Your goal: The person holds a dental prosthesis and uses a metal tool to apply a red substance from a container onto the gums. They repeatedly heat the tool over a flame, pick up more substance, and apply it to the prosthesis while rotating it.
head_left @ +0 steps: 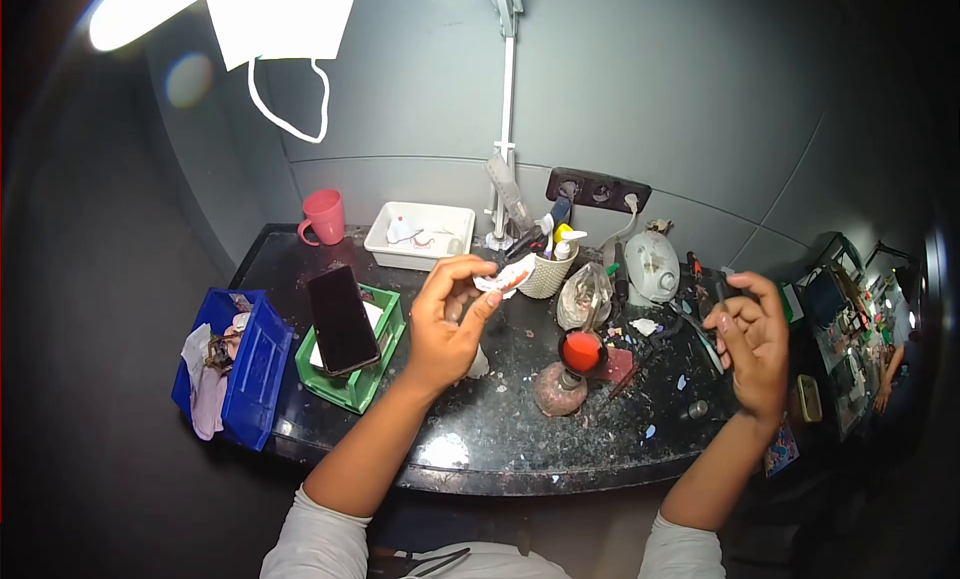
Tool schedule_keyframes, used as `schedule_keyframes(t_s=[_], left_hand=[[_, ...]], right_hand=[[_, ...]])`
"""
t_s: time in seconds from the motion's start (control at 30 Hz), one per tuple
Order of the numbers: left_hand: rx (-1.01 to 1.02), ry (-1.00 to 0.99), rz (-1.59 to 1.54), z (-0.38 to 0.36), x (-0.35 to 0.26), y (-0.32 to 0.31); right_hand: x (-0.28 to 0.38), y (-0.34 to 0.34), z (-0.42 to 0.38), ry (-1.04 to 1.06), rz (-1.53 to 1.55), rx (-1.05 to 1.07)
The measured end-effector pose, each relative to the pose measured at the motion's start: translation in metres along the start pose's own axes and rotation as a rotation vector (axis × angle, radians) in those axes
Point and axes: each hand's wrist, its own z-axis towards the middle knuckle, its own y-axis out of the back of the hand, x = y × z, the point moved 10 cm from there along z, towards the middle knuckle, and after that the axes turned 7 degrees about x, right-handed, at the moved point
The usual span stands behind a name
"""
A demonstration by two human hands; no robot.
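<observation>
Between the thumb and fingers of my left hand (447,324) is a small white dental cast (508,276) with red material along it, held up above the table. My right hand (755,349) is raised at the right with its fingers curled around a thin dark tool (721,295), whose kind I cannot make out. Between the hands, lower down, a round dark dish of red wax (582,350) sits above a squat glass burner (560,391). A dark red block (612,366) lies beside it.
A phone (343,319) rests on a green crate (394,347), beside a blue bin (262,379). Behind are a pink mug (323,217), a white tray (420,254), a tool cup (546,276) and a white rounded device (653,267). Scraps litter the black table (500,434).
</observation>
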Motion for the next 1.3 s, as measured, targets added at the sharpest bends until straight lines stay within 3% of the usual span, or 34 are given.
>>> schedule_keyframes(t_s=[0.13,0.27,0.43,0.53,0.63,0.67,0.73,1.0,1.07,1.3], left_hand=[[0.085,-0.325,0.599,-0.012,-0.042,-0.013],[0.176,-0.408,0.709,-0.025,-0.033,-0.021],[0.201,-0.446,0.687,-0.03,-0.04,-0.031],[0.234,-0.471,0.651,-0.038,-0.042,-0.043],[0.269,-0.531,0.587,-0.047,-0.047,-0.054],[0.278,-0.55,0.575,-0.049,-0.049,-0.057],[0.29,-0.588,0.569,-0.056,-0.053,-0.06],[0.198,-0.581,0.406,-0.063,-0.058,-0.05],[0.178,-0.565,0.379,-0.06,-0.061,-0.05],[0.201,-0.504,0.424,-0.06,-0.046,-0.045]], right_hand=[[0.056,-0.026,0.008,0.57,0.402,0.127],[0.048,-0.066,0.015,0.65,0.835,0.304],[-0.01,-0.115,0.02,0.44,0.826,0.178],[-0.02,-0.13,0.021,0.446,0.553,0.032],[-0.025,-0.142,0.021,0.32,0.424,0.042],[-0.018,-0.144,0.021,0.388,0.405,0.044],[-0.026,-0.153,0.018,0.317,0.475,0.125],[0.014,-0.137,-0.006,0.497,0.248,0.028],[0.033,-0.132,-0.019,0.633,0.101,-0.051],[0.034,-0.127,-0.022,0.662,0.035,-0.131]])
